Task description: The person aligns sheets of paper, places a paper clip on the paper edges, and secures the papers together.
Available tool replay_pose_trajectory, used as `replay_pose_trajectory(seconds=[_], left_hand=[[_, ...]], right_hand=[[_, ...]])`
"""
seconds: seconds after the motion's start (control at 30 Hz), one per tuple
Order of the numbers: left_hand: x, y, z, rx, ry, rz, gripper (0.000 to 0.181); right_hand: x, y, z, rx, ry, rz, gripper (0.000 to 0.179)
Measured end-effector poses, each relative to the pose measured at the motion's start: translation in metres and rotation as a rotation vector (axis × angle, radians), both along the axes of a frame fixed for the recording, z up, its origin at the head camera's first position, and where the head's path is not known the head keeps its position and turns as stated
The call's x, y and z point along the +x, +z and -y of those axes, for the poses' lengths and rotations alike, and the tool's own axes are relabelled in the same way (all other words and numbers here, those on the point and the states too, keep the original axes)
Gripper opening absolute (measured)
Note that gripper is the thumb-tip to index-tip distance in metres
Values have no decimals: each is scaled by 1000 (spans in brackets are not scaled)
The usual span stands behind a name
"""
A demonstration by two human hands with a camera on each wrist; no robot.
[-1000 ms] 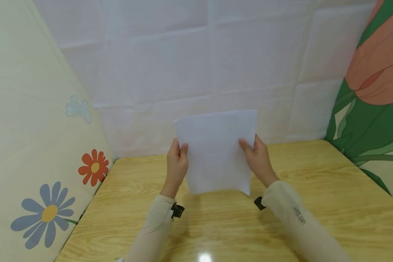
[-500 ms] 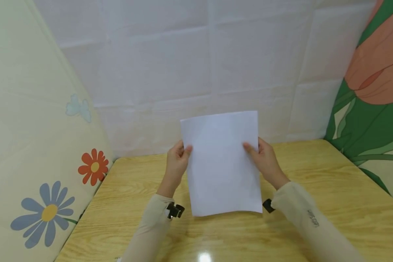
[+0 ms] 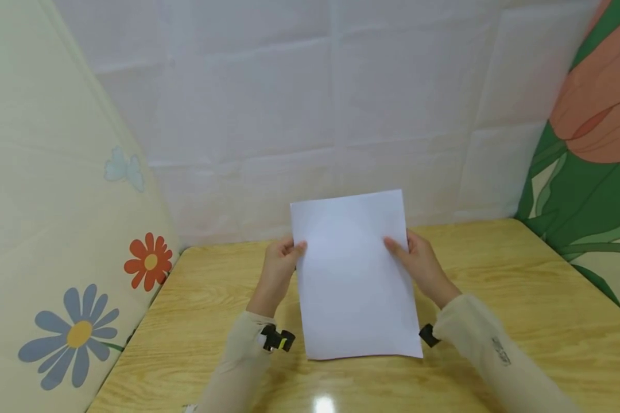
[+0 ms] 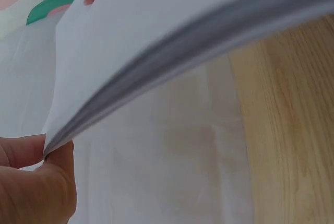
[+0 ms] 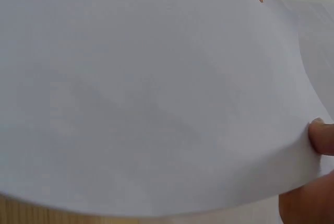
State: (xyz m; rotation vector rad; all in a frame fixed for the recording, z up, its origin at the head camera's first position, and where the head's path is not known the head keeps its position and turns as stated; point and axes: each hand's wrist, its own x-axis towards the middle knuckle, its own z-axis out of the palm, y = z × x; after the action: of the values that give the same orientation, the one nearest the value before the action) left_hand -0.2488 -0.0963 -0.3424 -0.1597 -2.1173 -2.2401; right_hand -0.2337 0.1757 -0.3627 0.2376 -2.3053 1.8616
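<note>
Both hands hold up blank white sheets of paper [image 3: 353, 281], in portrait position, over the wooden table. A layered grey edge along one side in the left wrist view shows several sheets together. My left hand [image 3: 279, 265] pinches the left edge a little above mid-height, thumb on the near face and fingers behind. On the opposite edge, my right hand [image 3: 418, 261] pinches in the same manner, its thumb [image 5: 321, 136] lying on the paper in the right wrist view. The sheets bow slightly, and their bottom edge hangs closest to me.
A wood-grain table [image 3: 212, 298] spreads below, against a creased white cloth [image 3: 248, 115] at the back. Flower-printed panels stand on the left [image 3: 77, 229] and right [image 3: 599, 189]. Beside the left sleeve, a small white object [image 3: 190, 408] shows at the bottom edge.
The sheets have come down and flattened out; their lower edge, wavy and higher before, now reaches nearer to me. Both hands have lowered slightly, the right also shifting right, still gripping the sides.
</note>
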Motion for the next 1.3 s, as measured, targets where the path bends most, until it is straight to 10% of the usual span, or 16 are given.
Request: replay_pose_trajectory(seconds=[0.43, 0.87, 1.3], left_hand=[[4, -19, -4, -144, 44, -17, 24], [0, -12, -1, -257, 119, -127, 16], [-3, -18, -6, -207, 209, -114, 17]], right_hand=[[9, -22, -1, 33, -45, 43, 51], [8, -34, -6, 34, -50, 50, 52], [-4, -34, -21, 116, -48, 13, 47]])
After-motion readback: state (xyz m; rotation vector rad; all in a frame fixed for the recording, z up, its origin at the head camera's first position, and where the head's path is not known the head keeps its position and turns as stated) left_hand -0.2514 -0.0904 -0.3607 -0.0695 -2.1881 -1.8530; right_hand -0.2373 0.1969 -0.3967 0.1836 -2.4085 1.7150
